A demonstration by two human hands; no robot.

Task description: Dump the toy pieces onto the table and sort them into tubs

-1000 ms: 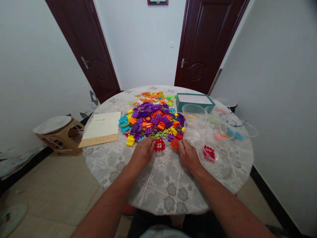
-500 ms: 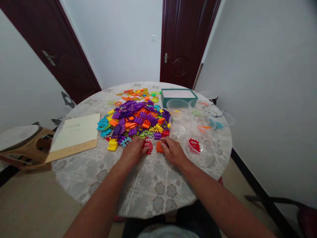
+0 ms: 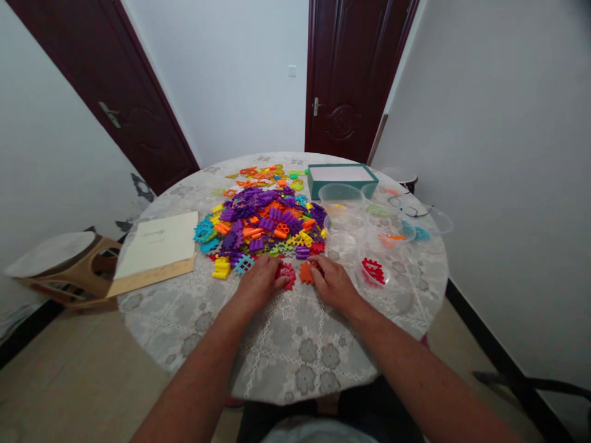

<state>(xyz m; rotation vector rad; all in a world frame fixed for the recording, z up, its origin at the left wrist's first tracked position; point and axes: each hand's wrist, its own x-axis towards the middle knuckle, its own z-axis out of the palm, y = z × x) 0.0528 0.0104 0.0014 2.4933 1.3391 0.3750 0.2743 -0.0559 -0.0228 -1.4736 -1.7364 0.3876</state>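
A heap of colourful plastic building pieces [image 3: 265, 224], mostly purple, orange and yellow, lies mid-table. My left hand [image 3: 257, 284] rests at the heap's near edge, its fingers curled on a red piece [image 3: 287, 275]. Just right of it, my right hand [image 3: 333, 284] has its fingers closed beside an orange piece [image 3: 306, 272]. What the right fingers hold, if anything, is hidden. Both pieces lie on the patterned tablecloth [image 3: 286, 344].
Several clear plastic bowls [image 3: 378, 237] stand right of the heap; one holds a red piece [image 3: 373, 271]. A teal box [image 3: 341, 176] sits behind them. A pale board [image 3: 154, 246] lies at the left, a stool [image 3: 55, 267] beyond it. Two dark doors [image 3: 355, 74] stand behind.
The view has swung: first left, then slightly back right. The red piece went from upright in my left fingers to lying low under them. Both hands stayed at the heap's near edge.
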